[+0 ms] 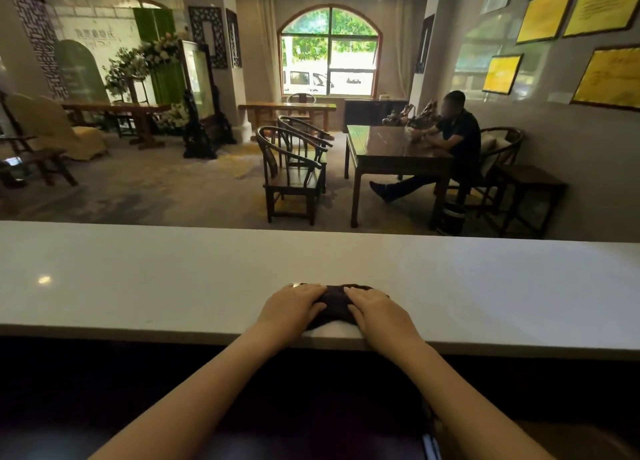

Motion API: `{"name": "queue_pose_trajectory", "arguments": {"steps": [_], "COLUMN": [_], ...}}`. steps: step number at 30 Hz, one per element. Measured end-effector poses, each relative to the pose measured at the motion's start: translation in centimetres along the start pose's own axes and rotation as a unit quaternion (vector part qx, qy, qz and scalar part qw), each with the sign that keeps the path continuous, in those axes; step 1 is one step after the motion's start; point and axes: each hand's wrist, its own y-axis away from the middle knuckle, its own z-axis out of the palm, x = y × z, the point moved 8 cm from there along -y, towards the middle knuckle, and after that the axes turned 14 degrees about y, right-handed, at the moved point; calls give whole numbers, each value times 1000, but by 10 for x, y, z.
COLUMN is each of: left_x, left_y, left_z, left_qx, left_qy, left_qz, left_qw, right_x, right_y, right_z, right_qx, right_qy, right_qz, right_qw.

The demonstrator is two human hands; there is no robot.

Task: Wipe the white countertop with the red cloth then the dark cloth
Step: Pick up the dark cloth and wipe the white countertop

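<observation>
While both hands, left (pixel 294 307) and right (pixel 377 310), press the dark cloth (pixel 334 303) near the worktop's (pixel 138 279) front edge, fingers lie flat, seemingly ungripping.

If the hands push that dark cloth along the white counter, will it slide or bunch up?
The dark cloth looks soft and bunched, so it would probably flop if lifted. The white countertop is smooth and shiny, so it should slide easily. With the left hand and right hand pressing flat, it likely stays put underneath.
</observation>
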Motion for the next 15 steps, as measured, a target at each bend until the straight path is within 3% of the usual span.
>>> {"name": "queue_pose_trajectory", "arguments": {"steps": [5, 7, 11, 15], "left_x": [-6, -16, -74, -156], "left_y": [-15, -12, 6, 34], "left_z": [4, 2, -35, -69], "left_qx": [-94, -140, -107, -97], "left_qy": [-28, -6, -51, -90], "left_qz": [-35, -43, -93, -193], "left_qw": [995, 989, 989, 972], "right_x": [2, -8, -47, -54], "right_y": [-18, -28, -38, -47], "right_z": [3, -4, 14, 41], "right_qx": [-82, -73, -165, -164], "right_qy": [27, 34, 44, 58], "right_qz": [-20, -87, -260, -253], "right_qw": [996, 993, 950, 952]}}
